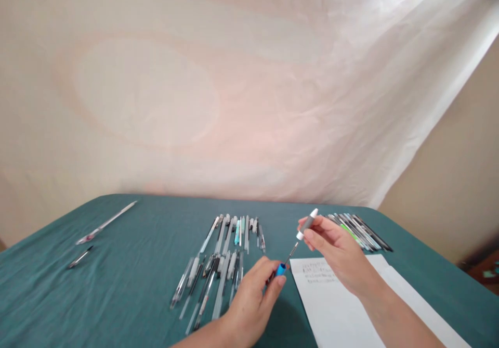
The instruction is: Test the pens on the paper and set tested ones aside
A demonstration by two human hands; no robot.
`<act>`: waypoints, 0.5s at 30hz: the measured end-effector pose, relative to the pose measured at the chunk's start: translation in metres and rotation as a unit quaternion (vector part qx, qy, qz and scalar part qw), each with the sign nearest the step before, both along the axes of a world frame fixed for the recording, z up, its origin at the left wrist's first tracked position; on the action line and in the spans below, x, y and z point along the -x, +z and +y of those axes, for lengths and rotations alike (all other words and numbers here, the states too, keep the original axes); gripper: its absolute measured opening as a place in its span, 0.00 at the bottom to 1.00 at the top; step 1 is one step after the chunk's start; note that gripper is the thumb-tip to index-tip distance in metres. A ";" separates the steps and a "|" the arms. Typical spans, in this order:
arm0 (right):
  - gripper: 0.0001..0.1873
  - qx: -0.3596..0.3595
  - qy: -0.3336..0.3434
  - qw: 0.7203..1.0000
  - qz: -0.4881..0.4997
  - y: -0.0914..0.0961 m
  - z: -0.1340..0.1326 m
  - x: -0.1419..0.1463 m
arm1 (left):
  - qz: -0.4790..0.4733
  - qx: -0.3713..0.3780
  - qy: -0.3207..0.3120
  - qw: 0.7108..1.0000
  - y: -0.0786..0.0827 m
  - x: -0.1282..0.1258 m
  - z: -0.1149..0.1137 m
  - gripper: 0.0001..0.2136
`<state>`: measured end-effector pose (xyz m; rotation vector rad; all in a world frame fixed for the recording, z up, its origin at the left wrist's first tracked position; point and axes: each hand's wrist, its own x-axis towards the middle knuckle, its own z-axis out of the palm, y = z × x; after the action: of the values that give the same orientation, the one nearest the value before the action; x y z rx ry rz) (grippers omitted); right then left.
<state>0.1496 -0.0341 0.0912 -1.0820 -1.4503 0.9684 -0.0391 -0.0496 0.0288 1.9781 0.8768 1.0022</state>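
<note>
My left hand (pixel 255 293) is closed round a blue pen barrel (pixel 280 269), most of which the fingers hide. In my right hand (pixel 337 252) is the pen's front section (pixel 306 225), grey in the middle with white ends, pinched between thumb and fingers and tilted up to the right. A thin refill with a spring (pixel 291 253) spans the gap between the two parts. Its lower end meets the opening of the blue barrel. Just below my right hand lies white paper (pixel 331 311) with several lines of handwriting near its top.
Several pens (pixel 218 280) lie in two rows left of my hands. Another group of pens (pixel 360 232) rests at the back right. A long clear pen (pixel 109 222) and a short pen (pixel 81 257) lie far left on the green tablecloth (pixel 128 296). A pale curtain (pixel 241 88) hangs behind.
</note>
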 end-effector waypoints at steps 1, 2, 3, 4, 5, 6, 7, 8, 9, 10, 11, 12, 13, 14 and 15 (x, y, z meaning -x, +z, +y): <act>0.14 0.002 0.006 1.000 -0.006 0.000 0.000 0.001 | -0.001 0.000 0.000 1.000 0.000 0.000 0.000 0.10; 0.14 0.005 0.012 1.000 -0.012 0.000 -0.001 0.001 | -0.002 0.000 -0.001 1.000 -0.001 0.000 0.000 0.10; 0.14 0.008 0.017 1.000 -0.016 0.000 -0.001 0.002 | -0.001 0.000 0.000 1.000 -0.001 0.000 0.000 0.10; 0.14 0.010 0.020 1.000 -0.019 0.000 -0.002 0.002 | -0.001 -0.001 0.000 1.000 -0.001 0.000 0.001 0.10; 0.14 0.011 0.021 1.000 -0.020 -0.001 -0.002 0.002 | 0.000 -0.001 0.001 1.000 -0.001 0.000 0.001 0.10; 0.14 0.010 0.019 1.000 -0.020 -0.001 -0.002 0.002 | 0.001 -0.002 0.002 1.000 -0.001 0.000 0.001 0.10; 0.14 0.009 0.016 1.000 -0.019 -0.001 -0.002 0.002 | 0.001 -0.002 0.003 1.000 -0.001 0.000 0.002 0.10; 0.14 0.008 0.013 1.000 -0.019 -0.001 -0.002 0.002 | 0.001 -0.001 0.004 1.000 -0.001 0.001 0.002 0.10; 0.14 0.008 0.011 1.000 -0.020 -0.001 -0.002 0.002 | 0.001 0.000 0.004 1.000 0.000 0.001 0.002 0.10; 0.14 0.009 0.011 1.000 -0.021 -0.001 -0.002 0.001 | 0.000 0.001 0.004 1.000 0.000 0.001 0.002 0.10; 0.14 0.011 0.012 1.000 -0.024 -0.001 -0.002 0.001 | -0.001 0.003 0.003 1.000 0.000 0.001 0.002 0.10; 0.15 0.013 0.013 0.999 -0.027 -0.001 -0.001 0.001 | -0.001 0.003 0.003 1.000 0.000 0.001 0.002 0.10; 0.15 0.014 0.012 0.999 -0.031 0.000 -0.001 0.001 | -0.002 0.003 0.002 1.000 0.000 0.001 0.002 0.10; 0.15 0.013 0.008 0.999 -0.035 0.000 -0.001 0.001 | -0.002 0.002 0.001 1.000 0.000 0.000 0.002 0.10; 0.15 0.009 0.001 0.999 -0.037 0.000 0.000 0.001 | -0.002 0.002 0.001 1.000 0.000 0.001 0.002 0.10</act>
<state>0.1485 -0.0345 0.0913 -1.1400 -1.5055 0.9537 -0.0396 -0.0475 0.0290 1.9711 0.8777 1.0056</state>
